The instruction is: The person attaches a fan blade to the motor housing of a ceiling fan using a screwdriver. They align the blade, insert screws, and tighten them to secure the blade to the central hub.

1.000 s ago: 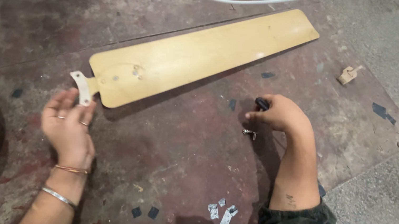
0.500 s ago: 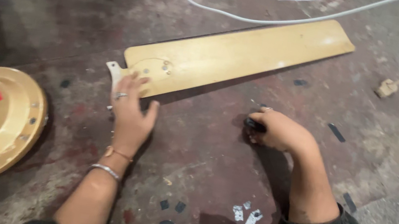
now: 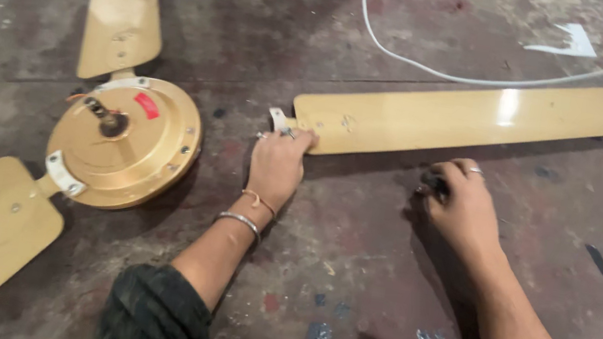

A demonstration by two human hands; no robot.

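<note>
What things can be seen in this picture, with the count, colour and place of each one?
loose fan blade: 1, gold, flat on the floor, centre to upper right
fan motor housing: 1, gold, round, on the floor at left
attached blades: 2, gold, fixed to the housing, one toward the top, one toward lower left
cable: 1, white, on the floor at top, behind the loose blade
floor: 1, dark, stained, under everything
small dark object: 1, in the right hand, kind unclear
left hand: 1, on the bracket end of the loose blade, bangles on the wrist
right hand: 1, closed on the small dark object, ring on one finger
</note>
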